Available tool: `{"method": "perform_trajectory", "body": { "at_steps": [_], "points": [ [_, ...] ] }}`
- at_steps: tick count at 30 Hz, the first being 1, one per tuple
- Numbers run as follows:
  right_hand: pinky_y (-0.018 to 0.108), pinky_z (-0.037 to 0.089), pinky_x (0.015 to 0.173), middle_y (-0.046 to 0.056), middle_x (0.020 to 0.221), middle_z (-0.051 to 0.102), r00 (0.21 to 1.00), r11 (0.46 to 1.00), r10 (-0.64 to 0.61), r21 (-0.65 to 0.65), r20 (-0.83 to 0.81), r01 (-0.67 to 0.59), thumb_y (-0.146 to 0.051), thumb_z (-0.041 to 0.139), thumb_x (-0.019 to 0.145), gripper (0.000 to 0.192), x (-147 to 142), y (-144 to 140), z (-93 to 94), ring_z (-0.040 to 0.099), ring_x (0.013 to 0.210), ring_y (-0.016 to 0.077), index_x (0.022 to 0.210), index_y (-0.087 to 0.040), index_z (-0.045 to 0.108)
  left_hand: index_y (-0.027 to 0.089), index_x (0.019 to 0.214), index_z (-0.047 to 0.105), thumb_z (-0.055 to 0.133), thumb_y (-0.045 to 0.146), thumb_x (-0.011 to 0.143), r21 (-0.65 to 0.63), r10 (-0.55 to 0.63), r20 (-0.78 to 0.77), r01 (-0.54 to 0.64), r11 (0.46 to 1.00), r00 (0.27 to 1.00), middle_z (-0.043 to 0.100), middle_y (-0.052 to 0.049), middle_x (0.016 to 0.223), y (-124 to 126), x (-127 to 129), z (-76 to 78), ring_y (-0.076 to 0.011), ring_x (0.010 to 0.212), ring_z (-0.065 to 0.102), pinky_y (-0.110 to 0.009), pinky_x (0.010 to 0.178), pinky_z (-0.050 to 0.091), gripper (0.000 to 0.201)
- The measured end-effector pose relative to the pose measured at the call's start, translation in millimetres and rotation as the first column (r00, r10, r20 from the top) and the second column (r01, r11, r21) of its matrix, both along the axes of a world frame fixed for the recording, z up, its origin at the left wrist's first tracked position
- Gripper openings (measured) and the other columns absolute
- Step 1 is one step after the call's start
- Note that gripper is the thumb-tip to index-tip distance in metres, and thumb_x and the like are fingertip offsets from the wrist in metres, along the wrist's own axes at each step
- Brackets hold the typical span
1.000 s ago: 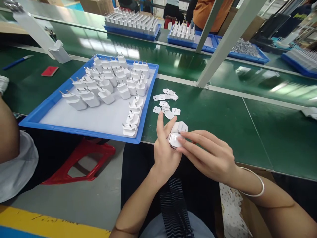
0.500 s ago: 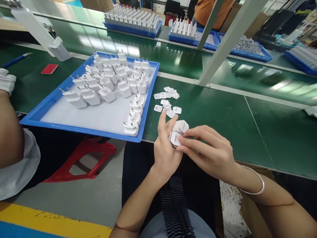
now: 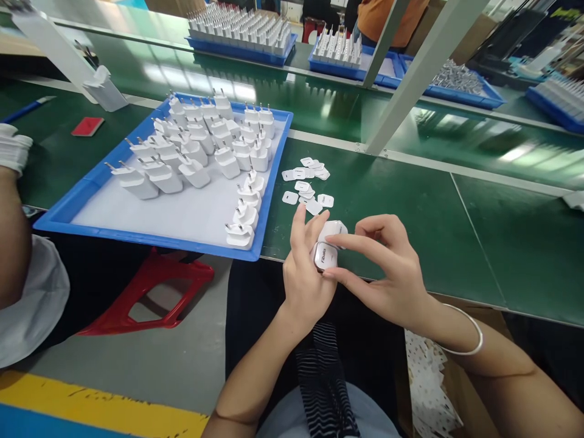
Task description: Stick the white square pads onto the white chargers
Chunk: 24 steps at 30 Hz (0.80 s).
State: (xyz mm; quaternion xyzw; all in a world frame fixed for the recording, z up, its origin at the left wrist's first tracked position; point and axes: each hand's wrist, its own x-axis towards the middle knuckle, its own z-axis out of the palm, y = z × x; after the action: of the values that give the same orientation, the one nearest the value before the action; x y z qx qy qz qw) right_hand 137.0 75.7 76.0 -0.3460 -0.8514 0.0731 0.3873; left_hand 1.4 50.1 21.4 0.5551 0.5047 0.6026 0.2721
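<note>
Your left hand point(image 3: 305, 277) grips a white charger point(image 3: 325, 256) just over the worktop point(image 3: 410, 213) edge; your right hand point(image 3: 387, 274) pinches its labelled face, where a word like "Fibaks" shows, not fully legible. That label looks on. Loose labels point(image 3: 306, 185) lie beyond, so more seems left. The blue tray point(image 3: 150, 238) holds many chargers.

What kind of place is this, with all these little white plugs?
Most likely a factory assembly line for phone chargers. A blue tray holds rows of white charger plugs, more full trays sit along a green conveyor belt, and the left hand holds one charger.
</note>
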Motion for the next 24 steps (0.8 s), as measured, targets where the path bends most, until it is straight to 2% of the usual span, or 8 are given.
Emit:
{"method": "perform_trajectory", "body": {
  "at_steps": [3,8,14,17,20,22,24],
  "points": [
    [0.043,0.051,0.075,0.007,0.099,0.051,1.0,0.997,0.021,-0.07,0.018,-0.02,-0.026,0.073,0.089,0.026,0.0,-0.2,2.2,0.053,0.091,0.024,0.115,-0.028,0.069,0.031,0.16,0.017,0.059,0.029,0.099,0.083,0.04,-0.064,-0.035,0.996,0.997,0.062,-0.009,0.145,0.5,0.1,-3.0,-0.0257,0.135,0.06,-0.042,0.109,0.054,0.074],
    [0.045,0.054,0.084,0.007,0.103,0.052,0.996,0.979,0.084,-0.187,0.025,-0.078,-0.022,0.073,0.088,0.024,1.2,2.9,9.4,0.055,0.099,0.0257,0.11,-0.028,0.066,0.028,0.162,0.013,0.054,0.037,0.101,0.221,0.034,-0.151,0.0,0.975,0.988,0.056,-0.012,0.151,3.5,-2.9,-9.8,-0.0267,0.141,0.055,-0.043,0.112,0.051,0.073],
    [0.043,0.055,0.091,0.009,0.115,0.052,0.97,0.932,0.215,-0.321,0.113,-0.169,-0.021,0.076,0.085,0.026,6.8,16.2,18.0,0.053,0.108,0.0256,0.104,-0.024,0.058,0.027,0.163,0.009,0.057,0.037,0.1,0.27,-0.053,-0.211,0.11,0.956,0.976,0.053,-0.015,0.153,5.6,-6.9,-16.0,-0.028,0.143,0.052,-0.047,0.116,0.047,0.08],
    [0.043,0.055,0.093,0.009,0.117,0.055,0.953,0.906,0.27,-0.373,0.14,-0.202,-0.02,0.077,0.085,0.024,8.0,21.7,18.4,0.053,0.11,0.0253,0.097,-0.024,0.056,0.028,0.163,0.009,0.058,0.039,0.098,0.23,-0.09,-0.198,0.136,0.964,0.976,0.055,-0.015,0.152,4.4,-7.8,-16.2,-0.0286,0.14,0.055,-0.046,0.112,0.051,0.082],
    [0.048,0.053,0.098,0.009,0.118,0.058,0.954,0.913,0.273,-0.346,0.126,-0.215,-0.018,0.074,0.087,0.019,7.8,22.8,16.8,0.054,0.114,0.0267,0.093,-0.024,0.057,0.029,0.162,0.01,0.061,0.035,0.098,0.132,-0.11,-0.139,0.128,0.983,0.984,0.059,-0.012,0.148,3.1,-8.1,-13.0,-0.0274,0.137,0.058,-0.043,0.109,0.053,0.081],
    [0.05,0.051,0.101,0.008,0.12,0.061,0.966,0.929,0.251,-0.296,0.063,-0.222,-0.016,0.073,0.088,0.014,8.8,20.7,16.3,0.057,0.116,0.0273,0.091,-0.024,0.061,0.031,0.161,0.01,0.064,0.029,0.095,0.057,-0.133,-0.079,0.137,0.989,0.988,0.061,-0.01,0.146,3.4,-7.9,-10.2,-0.0263,0.135,0.06,-0.042,0.109,0.053,0.085],
    [0.046,0.054,0.096,0.007,0.115,0.066,0.975,0.934,0.212,-0.277,-0.071,-0.224,-0.014,0.071,0.089,0.013,11.8,17.0,16.3,0.063,0.11,0.0257,0.089,-0.025,0.065,0.032,0.16,0.011,0.067,0.022,0.093,-0.005,-0.154,0.002,0.154,0.988,0.988,0.063,-0.009,0.143,5.0,-7.0,-8.1,-0.0254,0.133,0.062,-0.043,0.111,0.052,0.088]
  ]
}}
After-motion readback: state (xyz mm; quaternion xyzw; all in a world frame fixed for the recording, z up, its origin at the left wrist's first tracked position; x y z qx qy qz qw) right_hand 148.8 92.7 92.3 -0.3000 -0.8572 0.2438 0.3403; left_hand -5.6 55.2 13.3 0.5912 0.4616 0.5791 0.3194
